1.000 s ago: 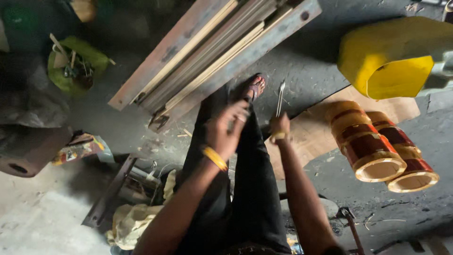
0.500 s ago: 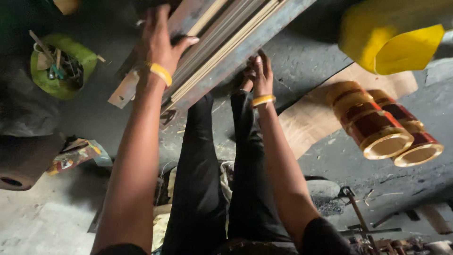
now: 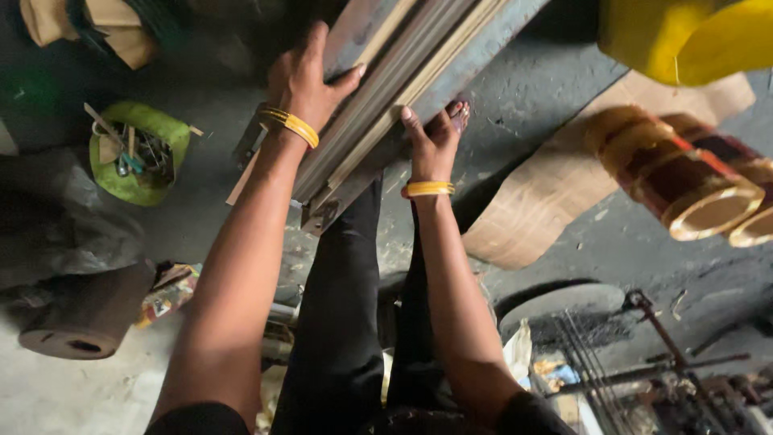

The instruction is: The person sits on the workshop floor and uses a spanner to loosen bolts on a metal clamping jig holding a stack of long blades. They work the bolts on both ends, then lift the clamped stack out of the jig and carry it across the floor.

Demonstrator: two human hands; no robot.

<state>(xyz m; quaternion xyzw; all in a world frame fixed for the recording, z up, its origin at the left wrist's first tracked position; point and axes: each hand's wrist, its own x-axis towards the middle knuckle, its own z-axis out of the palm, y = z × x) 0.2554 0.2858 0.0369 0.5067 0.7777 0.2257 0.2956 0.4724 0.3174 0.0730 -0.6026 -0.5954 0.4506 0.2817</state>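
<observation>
A long bundle of flat metal strips and angle pieces (image 3: 419,72) lies slanted across the floor above my outstretched legs in black trousers (image 3: 346,322). My left hand (image 3: 310,76) rests flat on the bundle's upper left edge, fingers spread over it. Against the lower right edge, near its end, my right hand (image 3: 431,141) presses with the thumb up on the metal. Both wrists carry yellow bangles. My foot (image 3: 457,117) shows just beyond the right hand.
A green bowl of small tools (image 3: 141,153) sits at the left. A dark roll (image 3: 88,318) lies at lower left. Copper-wound coils (image 3: 684,177) rest on cardboard (image 3: 531,217) at right, below a yellow container (image 3: 684,36). Metal rods and scrap (image 3: 644,370) lie at lower right.
A second ago my right hand held a thin tool and the left hovered over my legs. Both hands have since reached up and settled on the metal bundle; the tool is gone from view.
</observation>
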